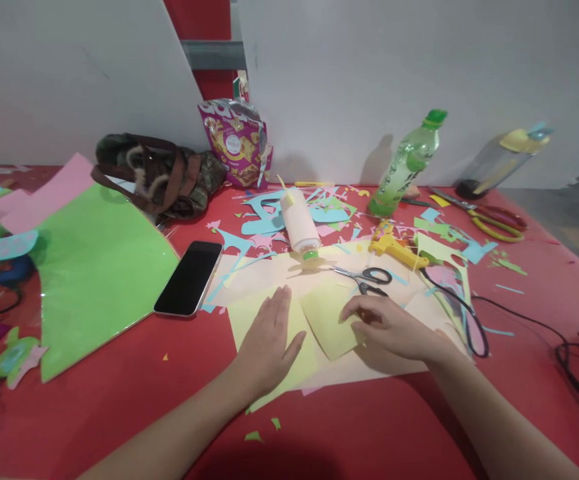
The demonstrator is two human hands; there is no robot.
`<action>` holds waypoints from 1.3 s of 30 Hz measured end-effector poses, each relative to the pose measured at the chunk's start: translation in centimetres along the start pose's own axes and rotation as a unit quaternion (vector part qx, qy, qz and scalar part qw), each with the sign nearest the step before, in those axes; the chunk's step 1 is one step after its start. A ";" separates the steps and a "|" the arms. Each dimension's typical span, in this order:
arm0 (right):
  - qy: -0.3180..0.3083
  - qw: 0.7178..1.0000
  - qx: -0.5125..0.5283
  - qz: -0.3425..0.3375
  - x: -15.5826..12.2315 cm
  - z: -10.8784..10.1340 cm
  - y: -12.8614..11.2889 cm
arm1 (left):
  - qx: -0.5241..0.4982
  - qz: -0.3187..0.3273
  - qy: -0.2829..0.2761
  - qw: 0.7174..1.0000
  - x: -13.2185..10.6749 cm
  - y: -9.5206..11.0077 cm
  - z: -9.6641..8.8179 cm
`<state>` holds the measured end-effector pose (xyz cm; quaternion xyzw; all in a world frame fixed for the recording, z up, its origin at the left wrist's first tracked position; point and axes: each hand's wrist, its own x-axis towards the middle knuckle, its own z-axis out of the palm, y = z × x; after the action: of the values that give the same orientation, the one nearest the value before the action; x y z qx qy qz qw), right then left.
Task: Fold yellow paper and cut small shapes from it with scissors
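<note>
My left hand lies flat with its fingers stretched out on a pale yellow sheet of paper. A smaller yellow paper piece, slightly raised and curved, is pinched at its right edge between the curled fingers of my right hand. Just beyond that hand lie black-handled scissors. A bottle wrapped in pale pink paper, with a green cap facing me, rests on its side behind the papers. To its right is a yellow glue gun. Pale cream paper spreads beneath the yellow pieces.
A phone and a large green sheet pack lie left. At the back are a bag, a snack pouch, a green bottle, a clear container and red-yellow-handled scissors. Black cable runs right; scraps litter the red table.
</note>
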<state>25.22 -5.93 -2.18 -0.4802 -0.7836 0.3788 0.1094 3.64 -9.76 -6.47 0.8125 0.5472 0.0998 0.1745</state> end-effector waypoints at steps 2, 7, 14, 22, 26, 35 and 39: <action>0.006 0.999 -0.001 -0.031 0.0 -0.1 -0.1 | -0.080 -0.025 0.015 0.996 -0.1 0.1 -0.4; -0.015 0.995 0.030 -0.090 -0.3 -0.3 -0.2 | -0.318 -0.071 0.024 0.945 -0.1 0.3 -1.3; 0.048 0.985 0.153 -0.060 -0.2 1.0 -0.1 | -0.495 -0.172 -0.006 0.852 0.4 0.1 -1.9; 0.118 0.892 0.436 -0.009 0.1 2.4 0.5 | -0.644 -0.256 0.057 0.719 0.7 0.3 -2.1; 0.096 0.855 0.509 0.026 0.3 3.2 0.1 | -0.661 -0.280 0.054 0.694 0.8 0.5 -2.0; 0.023 0.876 0.481 -0.036 0.5 4.4 -1.6 | -0.518 -0.243 0.013 0.820 0.3 1.5 -2.1; 0.037 0.876 0.480 -0.012 0.7 5.0 -1.9 | -0.515 -0.208 0.004 0.831 0.0 1.8 -2.0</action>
<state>20.95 -8.26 -4.42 -0.3731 -0.5066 0.6889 0.3599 4.47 -10.02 -3.88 0.4715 0.5733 0.3314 0.5824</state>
